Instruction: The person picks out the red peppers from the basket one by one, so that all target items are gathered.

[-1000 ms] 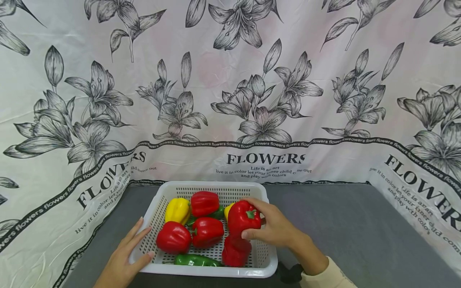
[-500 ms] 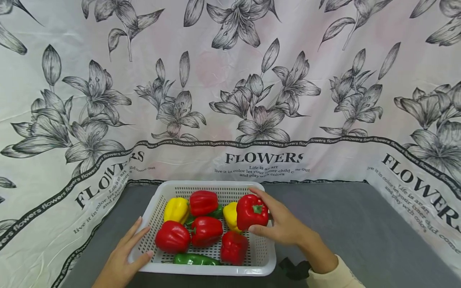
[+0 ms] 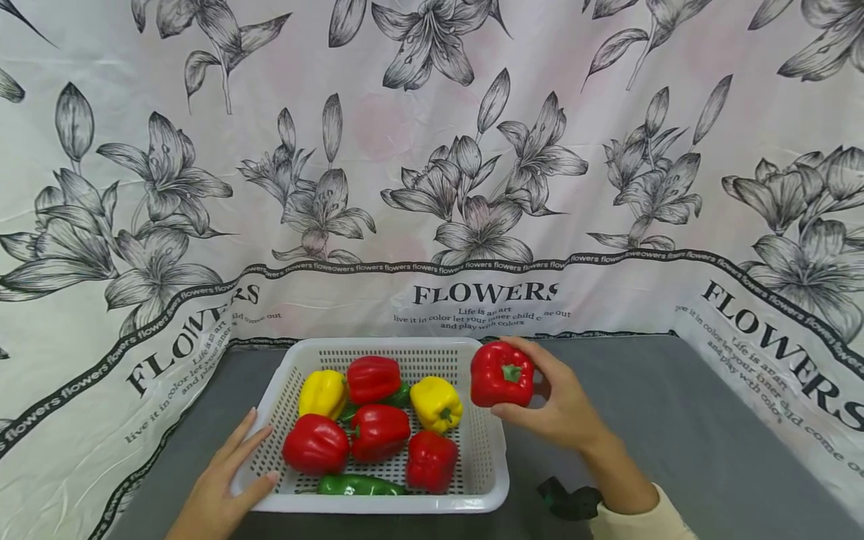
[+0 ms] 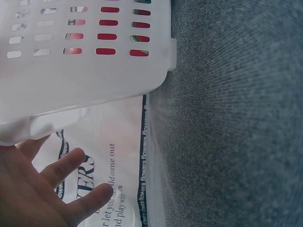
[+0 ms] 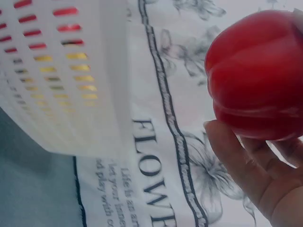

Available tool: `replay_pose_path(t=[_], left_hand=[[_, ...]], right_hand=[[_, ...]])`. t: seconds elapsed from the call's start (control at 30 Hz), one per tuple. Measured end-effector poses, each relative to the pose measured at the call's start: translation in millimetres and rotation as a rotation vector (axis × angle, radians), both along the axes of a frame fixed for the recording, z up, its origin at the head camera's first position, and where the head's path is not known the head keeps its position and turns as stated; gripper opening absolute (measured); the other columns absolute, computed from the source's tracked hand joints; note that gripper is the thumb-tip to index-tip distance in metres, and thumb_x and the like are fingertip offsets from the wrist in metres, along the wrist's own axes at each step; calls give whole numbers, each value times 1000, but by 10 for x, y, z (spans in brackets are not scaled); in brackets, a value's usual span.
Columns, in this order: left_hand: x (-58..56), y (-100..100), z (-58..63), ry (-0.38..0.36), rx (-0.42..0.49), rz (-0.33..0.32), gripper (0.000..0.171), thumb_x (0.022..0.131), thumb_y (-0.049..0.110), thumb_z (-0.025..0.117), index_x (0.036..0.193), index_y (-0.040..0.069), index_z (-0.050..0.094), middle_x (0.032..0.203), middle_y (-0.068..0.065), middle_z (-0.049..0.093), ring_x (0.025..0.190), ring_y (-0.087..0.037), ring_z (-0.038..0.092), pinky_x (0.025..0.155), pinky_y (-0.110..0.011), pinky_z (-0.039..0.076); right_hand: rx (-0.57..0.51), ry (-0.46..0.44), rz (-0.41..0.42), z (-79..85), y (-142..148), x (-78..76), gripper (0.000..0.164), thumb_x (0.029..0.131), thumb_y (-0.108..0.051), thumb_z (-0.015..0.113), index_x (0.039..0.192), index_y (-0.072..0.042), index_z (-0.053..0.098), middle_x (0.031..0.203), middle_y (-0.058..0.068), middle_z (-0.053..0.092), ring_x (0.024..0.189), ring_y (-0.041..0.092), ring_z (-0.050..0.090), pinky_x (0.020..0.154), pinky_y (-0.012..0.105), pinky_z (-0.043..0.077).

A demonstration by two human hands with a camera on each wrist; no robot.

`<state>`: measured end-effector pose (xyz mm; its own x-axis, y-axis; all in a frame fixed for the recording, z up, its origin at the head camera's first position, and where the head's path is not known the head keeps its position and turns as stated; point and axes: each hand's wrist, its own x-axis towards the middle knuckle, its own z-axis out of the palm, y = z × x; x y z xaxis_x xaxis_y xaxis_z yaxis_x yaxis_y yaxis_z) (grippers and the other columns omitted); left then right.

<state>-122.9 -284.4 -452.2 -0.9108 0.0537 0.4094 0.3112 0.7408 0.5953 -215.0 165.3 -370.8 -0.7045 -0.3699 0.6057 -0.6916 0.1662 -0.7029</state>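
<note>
My right hand [image 3: 563, 405] grips a red bell pepper [image 3: 502, 375] over the basket's right rim, its green stem facing the head camera. In the right wrist view the same red bell pepper [image 5: 258, 75] is held between thumb and fingers, beside the basket wall [image 5: 109, 85]. The white perforated basket [image 3: 472, 502] holds several red bell peppers [image 3: 379, 433], two yellow bell peppers [image 3: 436, 403] and long green peppers [image 3: 361, 485]. My left hand [image 3: 219, 480] rests at the basket's left rim with fingers spread; the left wrist view shows the left hand [image 4: 52, 189] against the basket's rim.
The basket stands on a grey tabletop [image 3: 675, 420]. A small dark object [image 3: 570, 501] lies near the right wrist. Behind and at both sides hangs a white curtain [image 3: 378, 187] printed with flowers and lettering.
My right hand has carried the red bell pepper up and to the right, from above the peppers to the basket's right rim. The yellow bell pepper beneath now shows fully. The left hand stays at the rim.
</note>
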Motion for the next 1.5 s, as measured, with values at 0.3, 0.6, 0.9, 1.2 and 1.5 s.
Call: replay_pose_path(t=[0.3, 0.6, 0.9, 1.2, 1.5], left_hand=[[-6, 15, 8, -19, 2, 7, 57, 84, 25, 74, 137, 14, 56, 155, -5, 28, 132, 4, 18, 88, -74, 31], [-2, -10, -21, 13, -31, 0, 57, 84, 24, 74, 137, 14, 55, 154, -7, 29, 131, 5, 19, 83, -73, 34], [-15, -15, -35, 22, -19, -11, 58, 83, 22, 75, 137, 14, 55, 154, -9, 30, 126, 16, 14, 83, -74, 34], [-7, -33, -29, 22, -15, -14, 58, 83, 20, 75, 137, 14, 55, 155, 0, 27, 125, 19, 15, 82, -73, 35], [-24, -32, -31, -8, -24, -4, 56, 85, 22, 73, 138, 15, 54, 155, -3, 26, 123, 20, 12, 81, -73, 35]], right_hand=[[-11, -18, -56, 54, 289, 37, 85, 74, 6, 77, 147, -13, 37, 134, 9, 47, 110, 23, 53, 77, 33, 56], [-75, 35, -174, 56, 491, 27, 89, 71, 14, 75, 148, -7, 34, 130, 11, 47, 109, 19, 53, 77, 25, 54], [-92, 55, -371, 16, 605, -34, 86, 70, 12, 79, 144, -6, 39, 129, 6, 50, 105, 16, 54, 73, 20, 54], [-97, -24, -495, -53, 655, -100, 84, 75, 3, 79, 147, -8, 37, 132, 6, 48, 108, 15, 49, 73, 18, 53], [-121, -78, -647, -147, 703, -239, 79, 80, -11, 79, 146, -10, 38, 136, 7, 47, 118, 24, 45, 77, 11, 47]])
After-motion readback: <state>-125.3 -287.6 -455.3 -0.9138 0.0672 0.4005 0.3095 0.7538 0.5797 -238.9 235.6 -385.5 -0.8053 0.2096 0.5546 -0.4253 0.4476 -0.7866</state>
